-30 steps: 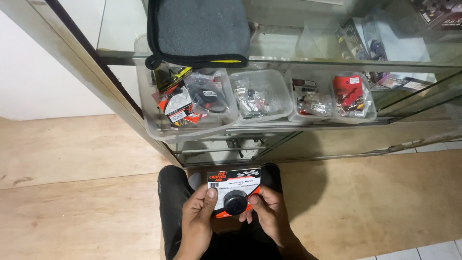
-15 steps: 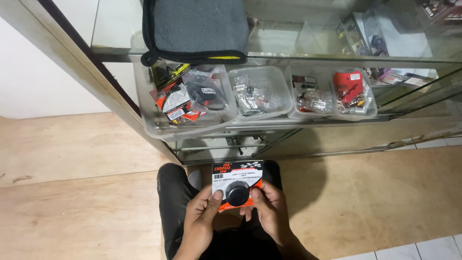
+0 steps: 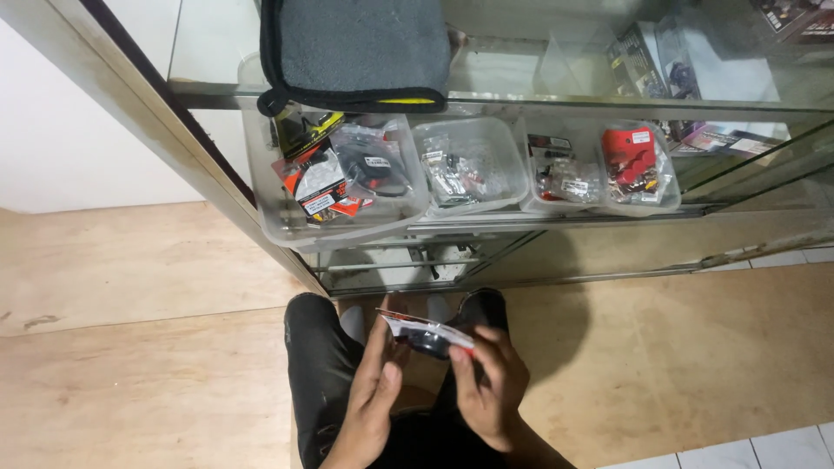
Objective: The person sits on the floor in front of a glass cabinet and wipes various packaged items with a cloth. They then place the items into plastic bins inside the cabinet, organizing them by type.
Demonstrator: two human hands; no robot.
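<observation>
Four clear tubs sit in a row on the glass shelf of a cabinet. The left tub, the biggest, holds bagged parts with red, black and yellow cards. The next tub to its right holds small clear bags of metal bits. The third tub holds more small bags, one with a dark card at its top. The right tub holds a red part in a clear bag with a small white label. Above the left tub, on the upper glass, lies a folded grey cloth with black edging and a yellow tag.

Below the shelf, over the person's dark trousers and the wood floor, both hands hold a blister pack. The left hand closes on its left end, thumb up; the right hand pinches its right end with curled fingers. Half a second ago the pack faced the camera flat, showing a white, red and black card with a round black part at its middle. Now it is tipped nearly edge-on, so only a thin white and red strip and the black bulge show.
</observation>
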